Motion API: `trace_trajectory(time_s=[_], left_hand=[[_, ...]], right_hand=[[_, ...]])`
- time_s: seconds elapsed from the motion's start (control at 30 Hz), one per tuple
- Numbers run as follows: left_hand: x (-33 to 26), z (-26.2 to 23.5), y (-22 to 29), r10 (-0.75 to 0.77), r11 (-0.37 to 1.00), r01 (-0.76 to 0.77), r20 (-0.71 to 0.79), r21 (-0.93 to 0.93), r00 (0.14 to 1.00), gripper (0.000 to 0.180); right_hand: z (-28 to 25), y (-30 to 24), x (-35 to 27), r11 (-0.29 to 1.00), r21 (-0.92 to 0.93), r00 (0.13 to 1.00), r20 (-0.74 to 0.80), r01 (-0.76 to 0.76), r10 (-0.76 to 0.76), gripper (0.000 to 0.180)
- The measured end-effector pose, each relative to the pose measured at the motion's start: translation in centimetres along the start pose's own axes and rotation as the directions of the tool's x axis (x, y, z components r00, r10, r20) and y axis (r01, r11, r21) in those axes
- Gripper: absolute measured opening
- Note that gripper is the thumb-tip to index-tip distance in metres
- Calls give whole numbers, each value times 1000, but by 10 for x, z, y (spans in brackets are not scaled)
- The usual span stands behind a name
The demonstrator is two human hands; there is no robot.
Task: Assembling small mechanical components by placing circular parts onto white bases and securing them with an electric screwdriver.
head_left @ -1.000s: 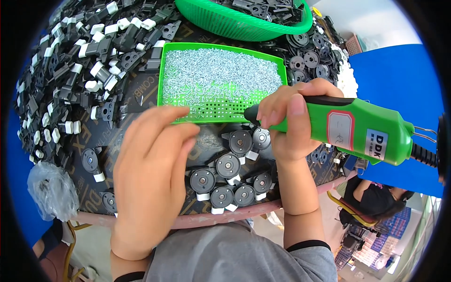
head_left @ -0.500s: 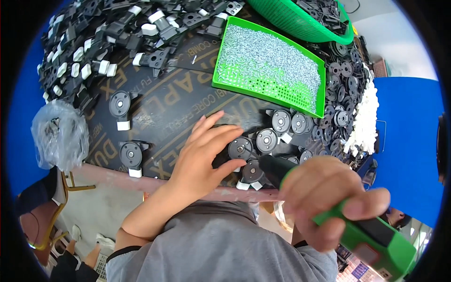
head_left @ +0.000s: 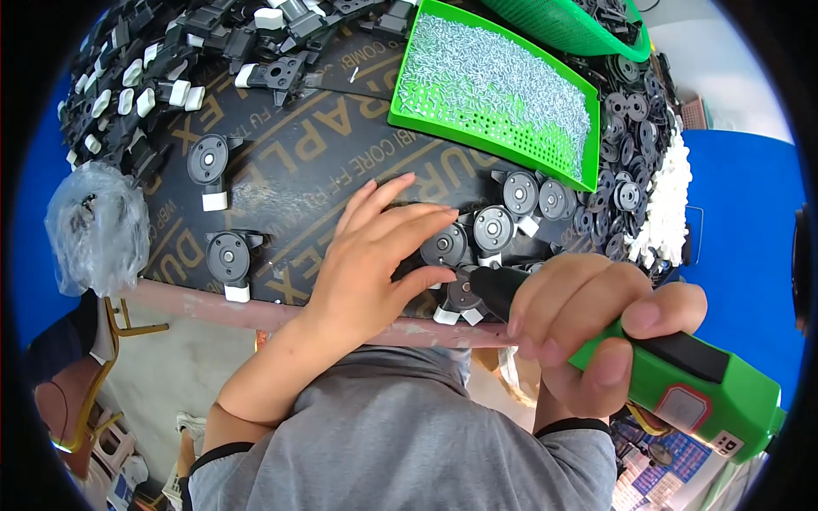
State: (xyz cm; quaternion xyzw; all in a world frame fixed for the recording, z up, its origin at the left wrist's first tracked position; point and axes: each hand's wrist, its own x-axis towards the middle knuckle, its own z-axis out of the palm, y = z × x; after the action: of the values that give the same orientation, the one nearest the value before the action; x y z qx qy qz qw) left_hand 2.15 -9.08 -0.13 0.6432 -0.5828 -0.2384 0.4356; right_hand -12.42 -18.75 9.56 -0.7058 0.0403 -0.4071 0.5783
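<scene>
My left hand (head_left: 362, 264) lies on the dark board, its thumb and forefinger curved round a black wheel assembly (head_left: 443, 244) with a metal centre. The other fingers spread out flat beyond it. In my right hand (head_left: 588, 324) is a green and black electric screwdriver (head_left: 724, 396), gripped with its dark nose (head_left: 494, 288) toward the wheel assemblies. Its bit is hard to make out. More wheel assemblies with white ends stand close by: one (head_left: 492, 228) right of the gripped one, another (head_left: 463, 291) just below it.
A green tray (head_left: 494, 145) of small screws lies beyond my hands. Black discs (head_left: 626, 196) and white parts (head_left: 660, 204) are heaped at the right, black brackets (head_left: 281, 75) at the far left. A plastic bag (head_left: 98, 234) and two wheel assemblies (head_left: 228, 257) stand left.
The screwdriver's nose has shifted slightly, and its thin bit no longer shows over the wheel's centre. My left hand stays round the same wheel assembly. The whole view has shifted a little.
</scene>
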Motion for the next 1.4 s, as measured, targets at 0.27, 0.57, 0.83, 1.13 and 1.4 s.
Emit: trace_trajectory(time_s=[0.27, 0.57, 0.83, 1.13, 1.4], left_hand=[[1, 3, 0, 6, 1000, -6, -27, -2, 1000, 54], [-3, 4, 3, 26, 998, -22, -82, 54, 996, 51], [-8, 12, 3, 93, 994, -85, -113, 73, 989, 56], [-77, -98, -3, -120, 804, 218, -209, 553, 971, 42], [-68, -70, -18, 4, 851, 115, -225, 512, 974, 40]], right_hand=[[-11, 5, -2, 985, 143, 991, 108, -94, 78, 26], [19, 11, 0, 992, -111, 996, -77, -54, 46, 20], [-5, 10, 11, 970, 215, 969, 195, 111, -154, 32], [-80, -11, 32, 965, -73, 923, -281, 251, -262, 21], [-89, 46, 55, 960, -235, 869, -430, 153, -244, 19]])
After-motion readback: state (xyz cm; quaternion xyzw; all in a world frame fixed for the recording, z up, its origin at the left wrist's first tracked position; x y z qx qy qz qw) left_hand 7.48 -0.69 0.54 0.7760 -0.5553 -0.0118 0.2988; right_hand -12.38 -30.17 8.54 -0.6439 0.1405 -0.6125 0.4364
